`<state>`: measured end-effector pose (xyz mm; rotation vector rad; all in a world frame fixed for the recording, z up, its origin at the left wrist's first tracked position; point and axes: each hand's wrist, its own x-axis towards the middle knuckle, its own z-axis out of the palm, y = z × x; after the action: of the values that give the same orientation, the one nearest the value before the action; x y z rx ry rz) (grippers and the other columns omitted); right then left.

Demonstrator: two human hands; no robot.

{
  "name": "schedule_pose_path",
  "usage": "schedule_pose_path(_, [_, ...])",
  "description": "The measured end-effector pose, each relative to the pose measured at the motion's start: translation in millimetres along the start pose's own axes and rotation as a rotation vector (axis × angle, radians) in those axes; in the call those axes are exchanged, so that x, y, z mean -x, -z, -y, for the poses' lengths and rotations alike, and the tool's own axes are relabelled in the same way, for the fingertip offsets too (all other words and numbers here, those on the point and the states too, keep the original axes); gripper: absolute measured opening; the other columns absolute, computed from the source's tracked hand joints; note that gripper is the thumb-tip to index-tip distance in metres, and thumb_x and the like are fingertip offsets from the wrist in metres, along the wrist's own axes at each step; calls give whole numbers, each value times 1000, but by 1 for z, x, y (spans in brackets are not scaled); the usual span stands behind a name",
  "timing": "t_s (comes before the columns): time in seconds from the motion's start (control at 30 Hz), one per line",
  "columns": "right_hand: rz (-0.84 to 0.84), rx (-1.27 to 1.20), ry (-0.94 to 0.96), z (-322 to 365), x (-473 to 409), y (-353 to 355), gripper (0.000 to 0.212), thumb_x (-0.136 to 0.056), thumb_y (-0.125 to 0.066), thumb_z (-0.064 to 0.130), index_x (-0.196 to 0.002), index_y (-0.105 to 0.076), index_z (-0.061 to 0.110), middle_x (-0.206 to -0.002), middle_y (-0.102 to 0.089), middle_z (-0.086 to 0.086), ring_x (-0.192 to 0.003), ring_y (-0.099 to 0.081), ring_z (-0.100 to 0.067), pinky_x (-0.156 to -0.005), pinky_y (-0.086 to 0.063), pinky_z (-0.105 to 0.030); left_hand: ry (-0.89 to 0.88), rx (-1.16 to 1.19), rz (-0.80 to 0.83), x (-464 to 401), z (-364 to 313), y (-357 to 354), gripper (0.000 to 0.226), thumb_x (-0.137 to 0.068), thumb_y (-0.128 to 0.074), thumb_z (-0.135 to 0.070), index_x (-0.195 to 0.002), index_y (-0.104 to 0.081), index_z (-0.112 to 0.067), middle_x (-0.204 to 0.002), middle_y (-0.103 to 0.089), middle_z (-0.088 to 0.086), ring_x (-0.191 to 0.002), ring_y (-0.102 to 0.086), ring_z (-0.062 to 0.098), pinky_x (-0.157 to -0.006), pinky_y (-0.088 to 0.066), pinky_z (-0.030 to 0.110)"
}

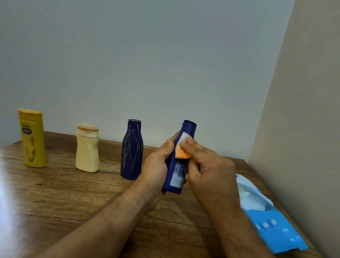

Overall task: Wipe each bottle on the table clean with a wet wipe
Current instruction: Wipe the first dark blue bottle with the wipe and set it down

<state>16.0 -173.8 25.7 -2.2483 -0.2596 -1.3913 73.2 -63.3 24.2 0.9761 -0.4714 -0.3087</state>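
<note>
Blue plastic bottle (177, 173) gripped by left hand (157, 166), right hand (209, 169) pressing stained wipe (181, 150).

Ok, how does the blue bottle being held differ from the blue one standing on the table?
The held blue bottle is off the table, gripped by the left hand and wiped by the right hand with a wipe; the standing blue bottle rests untouched. The standing one shows pale streaks; the held one's barcode side looks clean. Both are dark blue and capped.

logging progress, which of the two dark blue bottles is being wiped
The right-hand dark blue bottle, held up in the left hand; the other dark blue bottle stands untouched.
</note>
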Motion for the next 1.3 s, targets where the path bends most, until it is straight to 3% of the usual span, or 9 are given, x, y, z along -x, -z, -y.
schedule_pose_path(0.1, [-25, -10, -43, -2, -4, -1, 44, -87, -56, 5, -130, -63, 14, -134, -61, -1, -126, -53, -8, -112, -30, -15, 30, -33, 12, 2, 6, -3, 40, -104, -40, -42, -129, -65, -22, -96, -77, 5, -87, -66, 24, -76, -51, 38])
schedule_pose_path(0.3, [118, -87, -28, 1, 2, -1, 28, -90, -67, 11, -116, -73, 18, -114, -73, 4, -107, -65, 0, -101, -48, -18, -1, 55, -26, 3, -2, -1, 38, -107, -35, -39, -128, -64, -25, -91, -76, 7, -78, -71, 18, -71, -59, 34])
schedule_pose_path(0.43, [252, -87, 19, 3, 6, 0, 35, -83, -68, 7, -114, -74, 20, -117, -72, 6, -111, -60, 6, -102, -42, -10, -20, 140, -104, -3, -10, 7, 40, -105, -38, -43, -126, -66, -23, -86, -69, 11, -73, -67, 19, -74, -57, 37])
schedule_pose_path(0.67, [-17, 0, -15, 0, -4, 0, 51, -84, -58, -4, -133, -61, 12, -137, -58, -4, -129, -51, -12, -114, -24, -13, 41, 8, 18, 4, 1, -5, 44, -104, -41, -42, -131, -63, -15, -98, -76, 7, -85, -71, 21, -74, -55, 36])
schedule_pose_path(0.77, [8, -22, -22, -1, -3, -1, 50, -85, -58, -6, -132, -61, 12, -137, -58, -3, -132, -50, -12, -114, -26, -15, 28, 1, 28, 5, 1, -7, 44, -105, -39, -41, -129, -63, -14, -97, -77, 6, -83, -73, 19, -72, -59, 33])
schedule_pose_path(0.93, [113, -143, 63, 7, 3, -2, 42, -84, -62, 8, -125, -68, 15, -129, -65, 2, -123, -58, -4, -107, -45, -26, -50, 133, -29, -2, -15, -1, 45, -105, -36, -45, -136, -59, -23, -96, -73, 10, -82, -71, 18, -76, -58, 35])
schedule_pose_path(1.03, [140, -123, 108, 13, 3, 1, 40, -85, -72, 15, -125, -68, 16, -127, -67, 2, -118, -62, -4, -102, -48, -22, -100, 106, -57, -3, -24, 2, 44, -104, -36, -49, -131, -62, -27, -95, -72, 12, -80, -68, 18, -78, -58, 36])
schedule_pose_path(1.13, [52, -20, 106, 14, 1, 1, 34, -91, -67, 25, -124, -68, 17, -120, -71, 0, -107, -66, -6, -97, -46, -12, -92, 78, -45, 1, -19, -1, 44, -104, -36, -48, -129, -64, -25, -98, -73, 11, -85, -70, 19, -79, -60, 36])
schedule_pose_path(1.3, [-148, -32, -10, 8, -2, 1, 35, -96, -62, 16, -130, -64, 12, -116, -72, -5, -94, -67, -6, -91, -48, -12, -65, -14, 13, 2, -3, -12, 48, -105, -34, -45, -141, -56, -21, -100, -77, 2, -88, -74, 16, -70, -61, 30])
